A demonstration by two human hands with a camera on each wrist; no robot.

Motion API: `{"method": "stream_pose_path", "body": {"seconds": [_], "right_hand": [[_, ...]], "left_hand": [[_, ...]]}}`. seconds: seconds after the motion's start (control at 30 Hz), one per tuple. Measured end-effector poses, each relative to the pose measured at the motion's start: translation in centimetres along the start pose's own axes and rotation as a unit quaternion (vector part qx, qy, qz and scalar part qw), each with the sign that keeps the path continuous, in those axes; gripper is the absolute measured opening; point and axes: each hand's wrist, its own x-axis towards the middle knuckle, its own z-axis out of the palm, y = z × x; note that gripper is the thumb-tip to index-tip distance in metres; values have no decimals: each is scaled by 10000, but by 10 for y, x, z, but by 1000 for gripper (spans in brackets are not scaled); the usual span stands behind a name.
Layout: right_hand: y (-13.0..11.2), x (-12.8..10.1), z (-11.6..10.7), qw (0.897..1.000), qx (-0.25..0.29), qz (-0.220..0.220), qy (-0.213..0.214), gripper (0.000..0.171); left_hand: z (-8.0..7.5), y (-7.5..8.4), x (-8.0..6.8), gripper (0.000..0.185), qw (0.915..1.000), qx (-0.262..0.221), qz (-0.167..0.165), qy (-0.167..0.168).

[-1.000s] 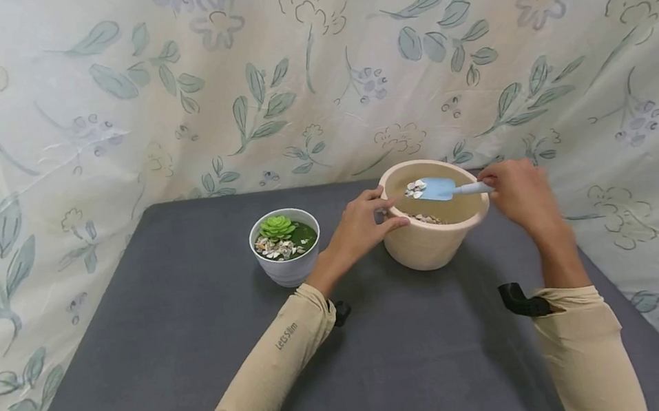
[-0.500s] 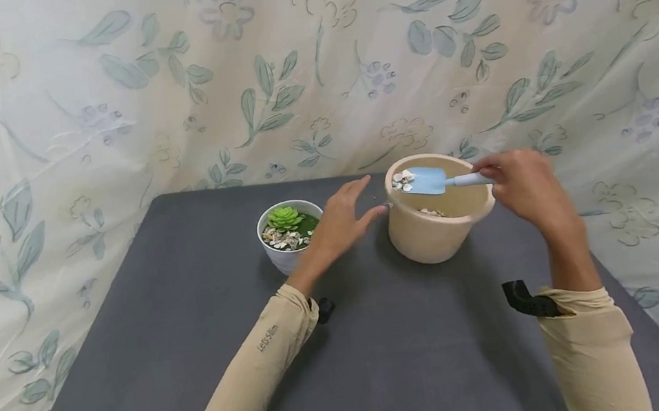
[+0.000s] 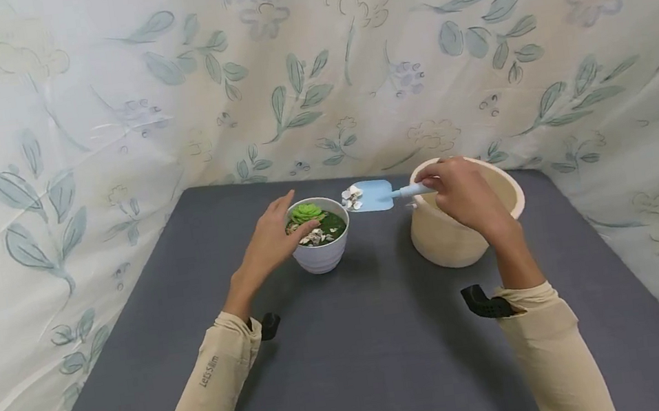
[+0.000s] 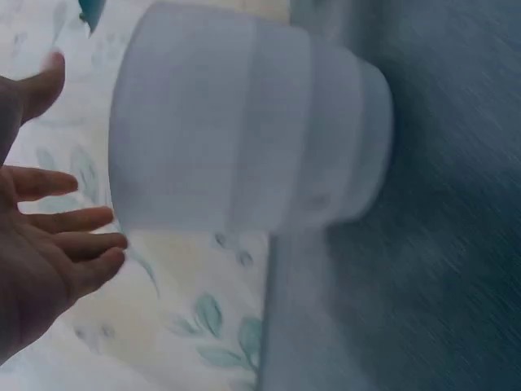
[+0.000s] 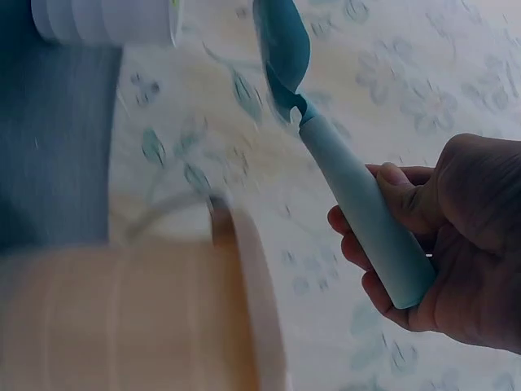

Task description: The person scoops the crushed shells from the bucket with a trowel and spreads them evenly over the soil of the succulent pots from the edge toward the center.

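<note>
The right hand (image 3: 459,192) has carried the scoop (image 3: 373,195) out of the tub (image 3: 472,242). One second ago the blade sat over the tub's opening. It is now in the air between the tub and the pot (image 3: 321,255), at 3 o'clock of the pot rim, with its pebbles (image 3: 353,197) at the leading edge. The load is judged to be mid-transfer, close to the pot but not yet above it.

The right hand is closed on the scoop handle; the wrist view shows its fingers (image 5: 366,261) wrapped round the handle.

The left hand (image 3: 274,237) has left the tub rim and moved to the pot. It is spread open, fingers (image 4: 77,220) straight, at 9 o'clock of the pot. It is just beside the wall; contact cannot be confirmed.

The pot holds a succulent (image 3: 307,212) and some pebbles. The tub stands at 3 o'clock of the pot, well apart. Both rest on the surface (image 3: 355,355).
</note>
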Motion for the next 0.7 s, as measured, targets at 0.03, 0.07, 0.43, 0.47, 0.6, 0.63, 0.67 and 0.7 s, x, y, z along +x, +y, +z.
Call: {"method": "stream_pose_path", "body": {"seconds": [0.03, 0.07, 0.43, 0.47, 0.6, 0.63, 0.67, 0.7], "right_hand": [[-3, 3, 5, 10000, 14, -35, -60, 24], [-6, 7, 9, 9999, 22, -78, -129, 24], [-39, 31, 59, 9954, -580, -759, 70, 16], [-42, 32, 63, 9944, -621, -842, 128, 16], [-49, 35, 70, 9902, -809, -1076, 361, 17], [-50, 35, 70, 9890, -864, -1126, 420, 17], [-50, 35, 71, 9875, -923, -1183, 481, 18], [-50, 35, 71, 9856, -981, -1262, 550, 18]], "left_hand": [[1, -5, -2, 92, 9999, -28, -106, -118], [3, -8, -5, 97, 9995, -44, -179, -241], [17, -15, -5, 123, 9960, -374, -529, -617], [16, -15, -5, 124, 9956, -403, -604, -588], [11, -19, -5, 126, 9943, -449, -804, -539], [9, -21, -6, 127, 9940, -455, -830, -540], [7, -23, -6, 127, 9938, -465, -855, -543], [5, -25, -6, 126, 9936, -462, -863, -561]]}}
